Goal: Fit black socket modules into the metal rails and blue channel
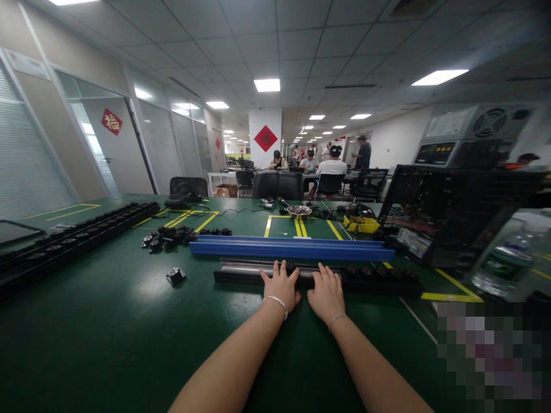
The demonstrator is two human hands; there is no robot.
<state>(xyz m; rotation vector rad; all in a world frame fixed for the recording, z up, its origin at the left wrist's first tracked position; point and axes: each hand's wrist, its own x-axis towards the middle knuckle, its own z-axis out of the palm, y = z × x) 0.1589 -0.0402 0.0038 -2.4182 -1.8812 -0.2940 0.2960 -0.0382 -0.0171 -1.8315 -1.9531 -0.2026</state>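
A long black channel rail lies across the green table in front of me. Black round-topped parts sit in its right stretch, while the left stretch shows a bare grey inside. My left hand reaches over the middle of the rail, fingers spread across its top and thumb at the near side. Close on its right, my right hand grips across the rail too, fingers over the top and thumb near the front wall. A small dark part shows by my left fingertips; the rest of it is hidden.
Behind the rail lies a blue channel. A heap of black parts and one loose part lie left. Further left runs a filled black rail. A metal bowl, yellow bin, computer case and water bottle stand around.
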